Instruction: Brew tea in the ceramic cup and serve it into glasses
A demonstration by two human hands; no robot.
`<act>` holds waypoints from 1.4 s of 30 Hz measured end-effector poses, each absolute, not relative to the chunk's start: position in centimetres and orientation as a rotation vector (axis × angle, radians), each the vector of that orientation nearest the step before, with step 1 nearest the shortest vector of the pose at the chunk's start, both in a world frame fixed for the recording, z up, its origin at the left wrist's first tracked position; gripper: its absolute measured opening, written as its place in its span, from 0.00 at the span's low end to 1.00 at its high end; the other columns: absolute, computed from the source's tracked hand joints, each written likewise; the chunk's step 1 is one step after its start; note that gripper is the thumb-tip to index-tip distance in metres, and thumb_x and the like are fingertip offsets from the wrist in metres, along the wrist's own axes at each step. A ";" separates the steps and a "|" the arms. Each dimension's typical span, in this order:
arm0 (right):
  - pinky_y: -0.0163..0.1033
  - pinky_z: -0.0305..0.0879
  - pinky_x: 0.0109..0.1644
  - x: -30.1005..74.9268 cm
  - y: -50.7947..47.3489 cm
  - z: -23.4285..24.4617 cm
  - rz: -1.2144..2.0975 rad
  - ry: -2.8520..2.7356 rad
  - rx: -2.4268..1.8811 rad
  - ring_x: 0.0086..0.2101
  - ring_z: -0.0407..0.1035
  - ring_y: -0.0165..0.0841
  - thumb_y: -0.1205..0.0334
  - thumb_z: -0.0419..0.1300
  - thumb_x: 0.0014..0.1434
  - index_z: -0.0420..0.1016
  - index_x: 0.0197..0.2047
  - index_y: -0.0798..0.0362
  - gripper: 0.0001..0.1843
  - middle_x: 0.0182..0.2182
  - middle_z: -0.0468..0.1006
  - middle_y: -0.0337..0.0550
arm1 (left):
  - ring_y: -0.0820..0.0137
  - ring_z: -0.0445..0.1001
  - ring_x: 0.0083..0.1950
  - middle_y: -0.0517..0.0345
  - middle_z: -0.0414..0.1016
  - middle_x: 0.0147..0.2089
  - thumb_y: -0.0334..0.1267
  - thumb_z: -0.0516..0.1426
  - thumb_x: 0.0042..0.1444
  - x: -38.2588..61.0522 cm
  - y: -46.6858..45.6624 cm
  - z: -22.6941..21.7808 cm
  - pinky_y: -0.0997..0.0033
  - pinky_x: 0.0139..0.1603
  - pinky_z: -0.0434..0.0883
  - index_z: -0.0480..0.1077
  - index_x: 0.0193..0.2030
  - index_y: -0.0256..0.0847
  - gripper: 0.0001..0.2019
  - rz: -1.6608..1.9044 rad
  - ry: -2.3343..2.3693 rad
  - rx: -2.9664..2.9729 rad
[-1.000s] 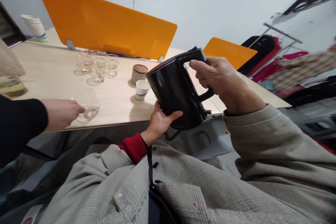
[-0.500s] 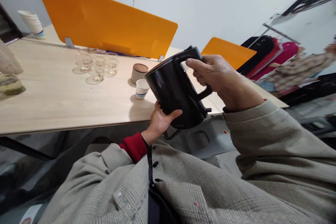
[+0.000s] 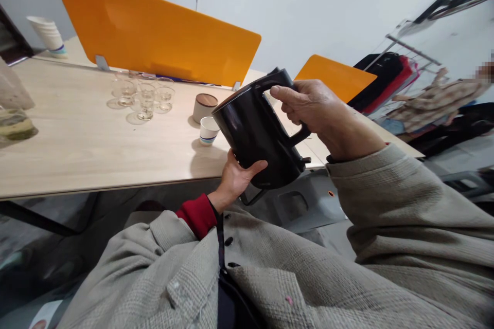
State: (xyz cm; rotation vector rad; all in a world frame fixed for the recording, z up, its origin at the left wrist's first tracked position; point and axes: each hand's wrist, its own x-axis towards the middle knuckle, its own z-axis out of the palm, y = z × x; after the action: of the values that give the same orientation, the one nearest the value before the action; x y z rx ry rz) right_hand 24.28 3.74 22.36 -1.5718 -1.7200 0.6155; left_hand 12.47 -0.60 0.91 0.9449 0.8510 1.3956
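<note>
My right hand (image 3: pixel 306 105) grips the handle of a black electric kettle (image 3: pixel 254 133), which tilts in the air above the table's front edge. My left hand (image 3: pixel 237 180) cradles the kettle's lower side from below, with its fingers spread against the black body. The kettle's spout end and lid are turned toward the table. Nearest to it on the tabletop (image 3: pixel 77 149) stand a small white paper cup (image 3: pixel 209 130) and a round container with a wooden lid (image 3: pixel 204 107). Several clear drinking glasses (image 3: pixel 145 100) stand farther left.
Orange desk dividers (image 3: pixel 150 25) rise along the table's far side. A stack of paper cups (image 3: pixel 47 33) stands at the far left, near a plastic bag (image 3: pixel 13 113). Clothes hang on a rack (image 3: pixel 401 69) at the right, beyond the table.
Another person's black-sleeved hand and the glass under it have left the lower left of the view. My hands and the kettle have shifted only slightly.
</note>
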 end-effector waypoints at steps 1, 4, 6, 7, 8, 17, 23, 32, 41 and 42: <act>0.36 0.45 0.20 24.2 3.8 22.4 0.617 -1.720 -1.578 0.20 0.52 0.25 0.46 0.72 0.66 0.66 0.33 0.48 0.23 0.21 0.61 0.33 | 0.47 0.83 0.62 0.42 0.84 0.60 0.55 0.82 0.43 12.5 -0.6 0.9 0.43 0.65 0.80 0.70 0.58 0.43 0.41 1.396 0.858 0.948; 0.36 0.43 0.19 24.2 3.9 22.3 0.636 -1.726 -1.567 0.20 0.52 0.25 0.44 0.73 0.64 0.65 0.34 0.47 0.24 0.21 0.61 0.32 | 0.48 0.82 0.63 0.43 0.84 0.61 0.53 0.82 0.46 12.6 -0.7 0.9 0.44 0.66 0.79 0.71 0.58 0.44 0.38 1.415 0.851 0.949; 0.36 0.43 0.19 24.2 4.1 22.3 0.644 -1.724 -1.564 0.19 0.52 0.25 0.44 0.74 0.64 0.65 0.33 0.47 0.24 0.20 0.61 0.32 | 0.49 0.82 0.64 0.44 0.84 0.62 0.54 0.81 0.46 12.6 -0.7 0.8 0.44 0.67 0.79 0.71 0.57 0.44 0.38 1.425 0.828 0.940; 0.36 0.42 0.19 24.2 4.1 22.2 0.645 -1.722 -1.566 0.19 0.51 0.24 0.44 0.74 0.64 0.65 0.33 0.47 0.25 0.20 0.61 0.32 | 0.49 0.82 0.64 0.44 0.84 0.63 0.54 0.81 0.45 12.6 -0.7 0.8 0.44 0.67 0.79 0.71 0.58 0.44 0.39 1.425 0.813 0.933; 0.36 0.42 0.19 24.2 4.2 22.2 0.643 -1.719 -1.569 0.19 0.51 0.24 0.44 0.74 0.64 0.65 0.33 0.47 0.25 0.20 0.61 0.32 | 0.49 0.83 0.64 0.43 0.84 0.63 0.56 0.81 0.44 12.6 -0.7 0.9 0.44 0.67 0.79 0.71 0.58 0.43 0.40 1.425 0.797 0.925; 0.36 0.39 0.16 24.7 4.7 21.8 0.697 -1.710 -1.474 0.18 0.50 0.24 0.45 0.77 0.62 0.65 0.33 0.46 0.26 0.19 0.60 0.31 | 0.48 0.82 0.65 0.40 0.83 0.62 0.60 0.81 0.41 12.7 -0.6 0.9 0.44 0.68 0.77 0.72 0.60 0.41 0.44 1.427 0.741 0.907; 0.36 0.41 0.17 24.5 4.6 21.9 0.680 -1.708 -1.511 0.18 0.50 0.24 0.44 0.76 0.63 0.65 0.32 0.47 0.26 0.19 0.60 0.31 | 0.48 0.82 0.64 0.40 0.84 0.63 0.59 0.81 0.41 12.6 -0.6 1.0 0.45 0.67 0.79 0.71 0.58 0.41 0.43 1.425 0.742 0.912; 0.35 0.44 0.18 25.2 4.2 21.8 0.679 -1.689 -1.457 0.18 0.52 0.23 0.46 0.76 0.64 0.67 0.31 0.48 0.24 0.19 0.62 0.32 | 0.48 0.84 0.62 0.41 0.85 0.61 0.57 0.82 0.40 12.7 -0.6 1.0 0.45 0.65 0.80 0.70 0.60 0.42 0.45 1.400 0.764 0.906; 0.35 0.46 0.20 26.6 1.1 20.1 0.638 -1.535 -1.303 0.18 0.49 0.25 0.37 0.72 0.65 0.62 0.33 0.45 0.29 0.19 0.55 0.27 | 0.49 0.83 0.61 0.48 0.84 0.59 0.56 0.82 0.41 10.7 -0.4 2.0 0.50 0.65 0.78 0.72 0.62 0.46 0.44 1.446 0.928 1.160; 0.36 0.47 0.20 26.7 1.0 19.7 0.627 -1.514 -1.293 0.18 0.49 0.25 0.35 0.72 0.65 0.61 0.33 0.44 0.29 0.19 0.55 0.27 | 0.50 0.83 0.61 0.49 0.84 0.59 0.56 0.82 0.42 10.4 -0.2 2.1 0.51 0.65 0.78 0.72 0.63 0.47 0.44 1.460 0.939 1.189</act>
State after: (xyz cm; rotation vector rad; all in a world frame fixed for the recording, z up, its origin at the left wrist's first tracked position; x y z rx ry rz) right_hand 26.71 0.99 19.72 -1.2930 -1.5143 0.6273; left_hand 10.40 -0.22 2.07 1.1885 0.9386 1.4600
